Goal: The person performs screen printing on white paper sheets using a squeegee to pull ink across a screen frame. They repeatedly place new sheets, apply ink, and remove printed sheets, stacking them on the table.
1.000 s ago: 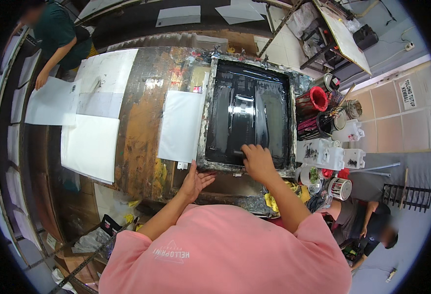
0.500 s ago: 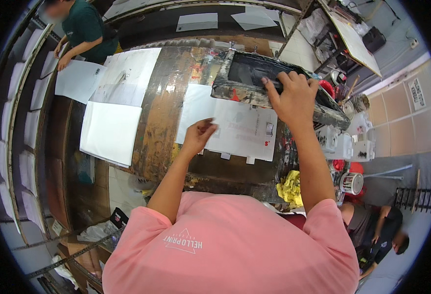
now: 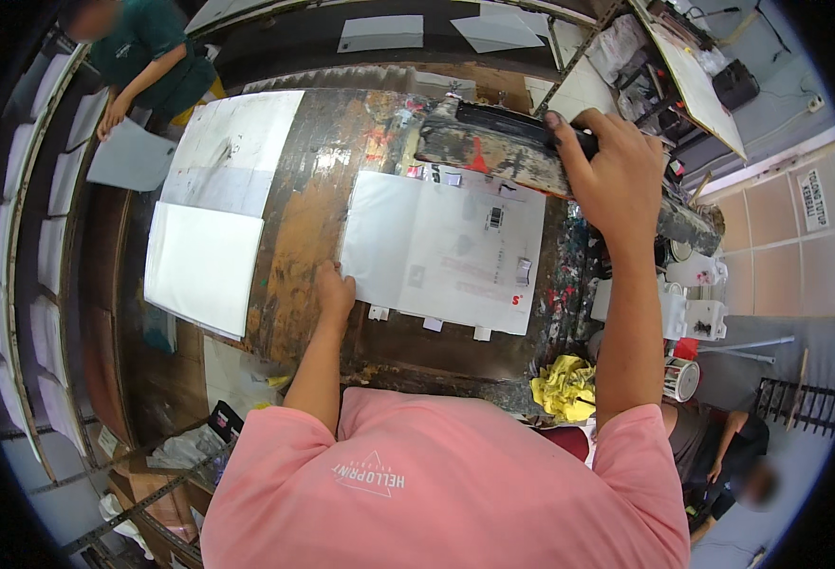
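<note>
A paint-smeared wooden screen-printing frame (image 3: 503, 156) is tilted up at the far side of the worktable, its near edge raised. My right hand (image 3: 617, 175) is closed on that edge toward its right part, the thumb over the top. Below the frame lies a white paper sheet (image 3: 380, 228) with faint print, a small dark code and a red mark at its lower right. Small white tabs (image 3: 433, 324) stick out along its near edge. My left hand (image 3: 334, 292) is at the sheet's left edge, fingers curled and thumb against the paper.
To the left on the stained worktable (image 3: 294, 228) sits a stack of blank white sheets (image 3: 204, 270). A crumpled yellow cloth (image 3: 564, 389) lies at the near right. White containers (image 3: 697, 318) stand on the right. A co-worker (image 3: 147, 57) handles a sheet (image 3: 133, 156) near the left racks.
The frame has tipped up further, my right hand rising with it and uncovering more of the sheet. My left hand has moved left and nearer, to the sheet's edge. The co-worker's sheet has shifted left.
</note>
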A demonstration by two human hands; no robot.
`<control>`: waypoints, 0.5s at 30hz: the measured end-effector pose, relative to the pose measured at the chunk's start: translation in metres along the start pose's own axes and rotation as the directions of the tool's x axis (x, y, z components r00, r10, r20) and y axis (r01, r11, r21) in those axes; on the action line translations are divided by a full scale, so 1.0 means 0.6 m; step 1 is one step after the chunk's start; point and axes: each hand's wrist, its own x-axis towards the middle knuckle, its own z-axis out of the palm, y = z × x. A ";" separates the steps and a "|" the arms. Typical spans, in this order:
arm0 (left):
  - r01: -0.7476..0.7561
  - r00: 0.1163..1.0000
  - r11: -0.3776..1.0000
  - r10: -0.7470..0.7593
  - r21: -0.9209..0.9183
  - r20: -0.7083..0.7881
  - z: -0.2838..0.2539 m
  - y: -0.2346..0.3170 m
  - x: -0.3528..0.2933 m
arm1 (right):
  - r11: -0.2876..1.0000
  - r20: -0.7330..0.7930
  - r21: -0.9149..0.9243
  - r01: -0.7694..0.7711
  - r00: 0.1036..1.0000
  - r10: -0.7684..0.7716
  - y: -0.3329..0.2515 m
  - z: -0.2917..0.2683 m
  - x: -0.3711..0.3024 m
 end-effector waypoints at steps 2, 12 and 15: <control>-0.094 0.989 0.993 0.101 0.068 -0.109 0.011 -0.007 -0.004 | 1.000 -0.032 0.020 0.021 0.999 -0.020 0.002 0.005 -0.001; -0.199 0.973 0.966 0.215 0.163 -0.086 -0.003 0.016 0.004 | 1.000 -0.045 0.007 0.013 0.999 -0.013 0.010 0.014 -0.028; -0.180 0.975 0.979 0.190 0.093 -0.117 -0.002 -0.013 0.005 | 0.999 -0.074 0.040 0.033 0.997 -0.030 -0.001 0.015 -0.037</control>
